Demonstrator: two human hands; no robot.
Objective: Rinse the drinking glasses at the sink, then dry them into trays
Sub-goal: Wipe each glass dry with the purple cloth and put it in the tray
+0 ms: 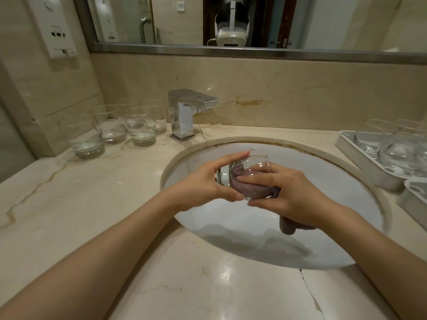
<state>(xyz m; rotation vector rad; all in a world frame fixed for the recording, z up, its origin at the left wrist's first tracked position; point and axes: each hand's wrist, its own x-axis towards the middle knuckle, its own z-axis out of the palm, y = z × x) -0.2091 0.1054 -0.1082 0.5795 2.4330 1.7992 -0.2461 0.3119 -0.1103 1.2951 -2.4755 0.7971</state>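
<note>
Over the white oval sink (265, 245) I hold a clear drinking glass (245, 167) on its side. My left hand (208, 181) grips its base end, thumb below and fingers on top. A mauve cloth (251, 190) is stuffed inside the glass, and my right hand (286, 195) is shut on it with fingers pushed into the glass's mouth. The cloth's tail (287, 226) hangs below my right palm. Several upright glasses (129, 130) stand on the counter left of the tap. A grey tray (360, 155) at the right holds several glasses (397, 153).
A square chrome tap (184, 112) stands behind the sink, with no water running. A second grey tray (411, 199) pokes in at the right edge. The beige marble counter (69, 204) has a crack near the front. A mirror and a wall socket panel (55, 28) are above.
</note>
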